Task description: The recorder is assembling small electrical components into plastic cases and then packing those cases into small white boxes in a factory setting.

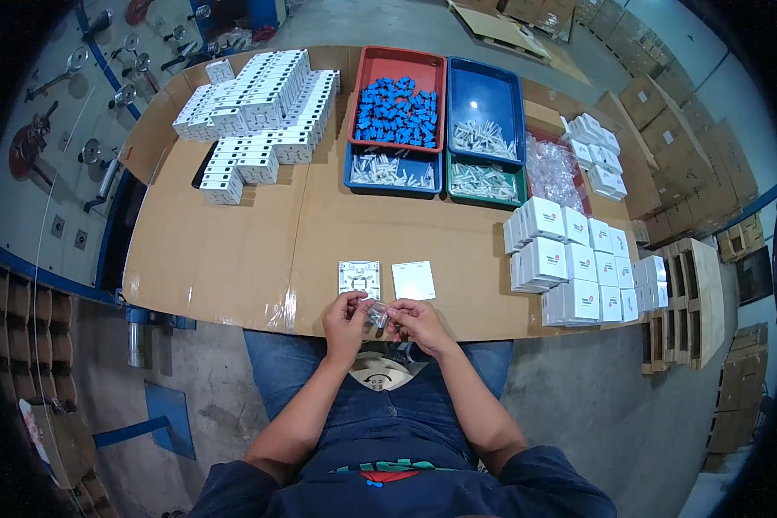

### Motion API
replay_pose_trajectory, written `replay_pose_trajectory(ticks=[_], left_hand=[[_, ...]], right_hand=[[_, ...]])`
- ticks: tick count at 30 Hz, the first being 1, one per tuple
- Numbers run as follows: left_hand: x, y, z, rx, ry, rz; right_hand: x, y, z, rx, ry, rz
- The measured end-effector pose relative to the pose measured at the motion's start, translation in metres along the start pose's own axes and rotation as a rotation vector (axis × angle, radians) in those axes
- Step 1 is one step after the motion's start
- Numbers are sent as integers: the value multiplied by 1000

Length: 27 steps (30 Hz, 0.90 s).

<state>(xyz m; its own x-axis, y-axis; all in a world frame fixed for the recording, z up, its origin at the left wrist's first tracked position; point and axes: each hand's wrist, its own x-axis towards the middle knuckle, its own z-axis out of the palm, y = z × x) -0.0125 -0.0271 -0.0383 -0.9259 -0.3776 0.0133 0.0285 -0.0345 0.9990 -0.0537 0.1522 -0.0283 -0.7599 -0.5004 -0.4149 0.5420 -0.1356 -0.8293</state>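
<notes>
Between my two hands, close to the table's near edge, is a small clear plastic piece (pixel 377 316); whether it is a bag or a hard part I cannot tell. My left hand (pixel 344 324) pinches it from one side. Fingers of my right hand (pixel 420 326) close on its other side. Just beyond my left hand lies a white square frame (pixel 359 276) with moulded fittings and openings. To its right, a flat white square plate (pixel 414 281) rests on the cardboard.
Stacked white boxes stand far left (pixel 268 104) and right (pixel 570 263). A red tray (pixel 355 104) of blue parts sits on a blue tray (pixel 348 173); another blue tray (pixel 518 95) and a green tray (pixel 523 183) hold pale slim pieces. Clear plastic pieces (pixel 554 168) fill a red bin.
</notes>
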Motion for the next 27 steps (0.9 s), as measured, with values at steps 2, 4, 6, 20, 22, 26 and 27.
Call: replay_pose_trajectory(ticks=[2,4,6,20,22,26,27], left_hand=[[0,1,-1,43,9,-2],[1,3,0,59,15,13],[1,5,-1,75,22,26],[-8,29,3,524,-167,507],[-12,28,7,509,-183,412],[-10,25,8,500,-209,407],[-10,25,9,495,-207,422]], right_hand=[[1,0,-1,-34,7,8],[3,5,-6,-32,-3,10],[2,4,-5,-30,-12,15],[3,4,0,82,73,-74],[3,6,-2,92,64,-69],[5,11,-6,70,60,-110],[5,11,-6,72,54,-105]])
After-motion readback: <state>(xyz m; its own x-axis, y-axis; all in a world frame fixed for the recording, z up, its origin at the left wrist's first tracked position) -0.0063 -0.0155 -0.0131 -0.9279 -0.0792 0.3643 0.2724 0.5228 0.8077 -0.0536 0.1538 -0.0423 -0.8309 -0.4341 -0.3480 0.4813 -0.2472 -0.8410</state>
